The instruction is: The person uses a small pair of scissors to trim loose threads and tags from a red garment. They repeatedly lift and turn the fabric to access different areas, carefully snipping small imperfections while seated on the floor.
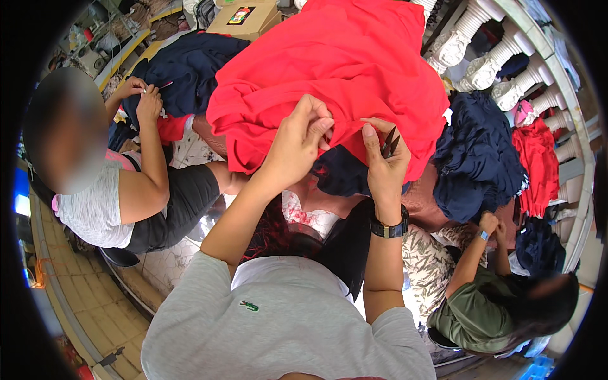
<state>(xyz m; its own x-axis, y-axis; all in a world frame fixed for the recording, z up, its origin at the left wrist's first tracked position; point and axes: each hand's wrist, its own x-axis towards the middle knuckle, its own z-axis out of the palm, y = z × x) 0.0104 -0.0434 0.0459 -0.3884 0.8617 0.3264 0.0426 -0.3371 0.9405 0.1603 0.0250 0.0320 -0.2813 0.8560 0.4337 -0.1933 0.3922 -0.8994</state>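
A large heap of red cloth (329, 60) lies in front of me, its near edge hanging over my lap. At that near edge my left hand (297, 140) is closed in a pinch on the red cloth. Any thread between its fingertips is too small to make out. My right hand (386, 164) is a little to the right, thumb and forefinger brought close to the same edge. A small dark pair of thread snips (390, 140) sits in the right hand's grip, its blades pointing up past the fingers. The snips' lower part is hidden by the palm.
To the left, a seated person (142, 190) handles dark navy cloth (190, 69). Another person (500, 310) works at the right by a navy heap (478, 155) and a red garment (535, 161). A cardboard box (247, 19) stands behind. White balusters (484, 73) line the far right.
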